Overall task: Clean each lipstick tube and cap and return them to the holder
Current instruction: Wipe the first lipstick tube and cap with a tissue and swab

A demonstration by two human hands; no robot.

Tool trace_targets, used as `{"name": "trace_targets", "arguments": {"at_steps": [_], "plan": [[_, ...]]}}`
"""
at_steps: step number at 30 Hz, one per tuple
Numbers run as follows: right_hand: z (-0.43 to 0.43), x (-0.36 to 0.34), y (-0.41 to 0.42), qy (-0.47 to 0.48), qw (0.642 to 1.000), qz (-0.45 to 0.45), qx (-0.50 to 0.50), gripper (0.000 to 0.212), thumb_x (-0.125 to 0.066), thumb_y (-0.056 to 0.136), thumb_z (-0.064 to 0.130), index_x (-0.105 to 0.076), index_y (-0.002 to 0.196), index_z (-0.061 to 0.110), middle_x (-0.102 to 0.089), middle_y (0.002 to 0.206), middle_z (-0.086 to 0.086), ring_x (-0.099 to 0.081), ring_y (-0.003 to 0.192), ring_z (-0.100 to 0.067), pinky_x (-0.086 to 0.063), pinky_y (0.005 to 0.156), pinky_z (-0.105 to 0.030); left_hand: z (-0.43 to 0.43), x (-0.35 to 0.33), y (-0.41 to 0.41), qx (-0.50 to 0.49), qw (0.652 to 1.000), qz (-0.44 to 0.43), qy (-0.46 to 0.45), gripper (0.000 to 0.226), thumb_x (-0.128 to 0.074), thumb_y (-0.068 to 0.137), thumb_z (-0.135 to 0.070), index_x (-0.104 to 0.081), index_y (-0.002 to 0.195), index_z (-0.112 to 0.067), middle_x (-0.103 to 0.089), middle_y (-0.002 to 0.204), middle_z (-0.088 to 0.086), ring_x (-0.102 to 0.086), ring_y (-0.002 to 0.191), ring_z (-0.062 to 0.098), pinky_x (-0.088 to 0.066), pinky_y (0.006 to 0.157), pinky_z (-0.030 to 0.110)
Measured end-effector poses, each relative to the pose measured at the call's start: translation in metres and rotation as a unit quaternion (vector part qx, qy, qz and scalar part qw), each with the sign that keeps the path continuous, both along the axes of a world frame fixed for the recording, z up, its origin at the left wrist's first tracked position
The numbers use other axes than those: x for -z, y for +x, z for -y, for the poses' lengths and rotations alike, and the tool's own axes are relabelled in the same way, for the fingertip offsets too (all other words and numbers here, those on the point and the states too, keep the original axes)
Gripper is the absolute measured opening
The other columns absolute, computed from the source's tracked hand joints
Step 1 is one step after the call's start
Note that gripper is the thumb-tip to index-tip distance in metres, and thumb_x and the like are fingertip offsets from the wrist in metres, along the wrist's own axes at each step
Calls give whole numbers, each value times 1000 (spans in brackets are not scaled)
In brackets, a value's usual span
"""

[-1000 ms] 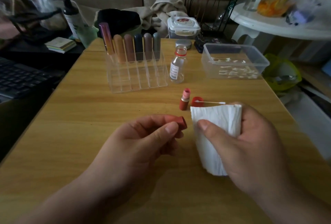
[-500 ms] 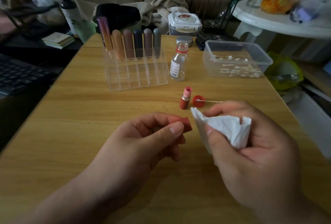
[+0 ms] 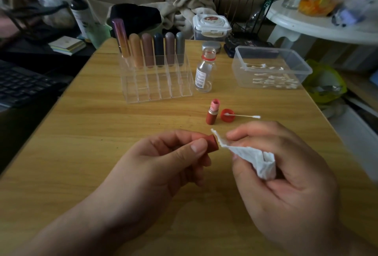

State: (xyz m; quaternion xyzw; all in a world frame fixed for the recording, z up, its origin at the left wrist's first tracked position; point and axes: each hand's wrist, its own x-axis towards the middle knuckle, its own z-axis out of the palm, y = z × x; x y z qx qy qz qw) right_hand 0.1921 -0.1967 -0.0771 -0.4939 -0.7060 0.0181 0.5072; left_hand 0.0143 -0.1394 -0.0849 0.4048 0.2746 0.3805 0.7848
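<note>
My left hand [image 3: 167, 161] pinches a reddish-brown lipstick cap [image 3: 211, 143] between thumb and fingers, its end pointing right. My right hand [image 3: 282, 172] grips a crumpled white tissue [image 3: 249, 156], whose corner touches the cap's end. The open lipstick tube [image 3: 212, 112] stands upright on the table beyond my hands, pink stick showing. The clear acrylic holder [image 3: 157, 84] stands farther back with several capped lipsticks [image 3: 148, 50] in its rear row.
A red bottle lid [image 3: 227, 115] lies beside the tube with a cotton swab [image 3: 243, 115] resting in it. An uncapped small glass bottle [image 3: 204, 71] stands right of the holder. A clear tub of swabs [image 3: 272, 67] sits at the right. A keyboard [image 3: 22, 84] lies left.
My right hand has bunched the flat tissue into a wad and brought its corner against the cap's end. My left hand has kept holding the cap in about the same place.
</note>
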Motion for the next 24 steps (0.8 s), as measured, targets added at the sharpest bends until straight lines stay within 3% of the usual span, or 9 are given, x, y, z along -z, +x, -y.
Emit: {"name": "trace_targets", "arguments": {"at_steps": [5, 12, 19, 24], "plan": [[-3, 0, -1, 5, 1000, -1, 2, 20, -68, 72, -19, -71, 84, -3, -68, 93, -12, -68, 88, -20, -50, 74, -26, 1, 1, -2, 16, 1000, 5, -3, 26, -79, 73, -21, -77, 91, -3, -66, 74, 13, -59, 63, 17, -52, 59, 25], [-3, 1, -2, 12, 998, 19, -52, 23, -69, 76, -15, -73, 93, 0, -71, 102, -8, -69, 93, -21, -49, 82, -28, -3, 5, -4, 9, 1000, 16, -1, 29, -81, 75, -24, -76, 94, -3, -66, 75, 12, -59, 65, 16, -52, 61, 25], [-5, -1, 1, -5, 996, 27, -83, 33, -70, 72, -20, -72, 100, -2, -72, 106, -6, -67, 87, -15, -50, 71, -29, -7, -1, -10, 33, 999, 5, 4, 25, -75, 79, -21, -75, 94, -1, -68, 78, 17, -63, 63, 21, -54, 59, 28], [-5, -4, 6, -81, 990, -4, -120, 37, -66, 76, -16, -72, 106, 5, -65, 91, 18, -57, 62, -10, -43, 59, -20, -8, -7, -15, 36, 999, -7, 11, 24, -76, 73, -16, -76, 91, -1, -70, 78, 22, -67, 62, 24, -56, 59, 30]]}}
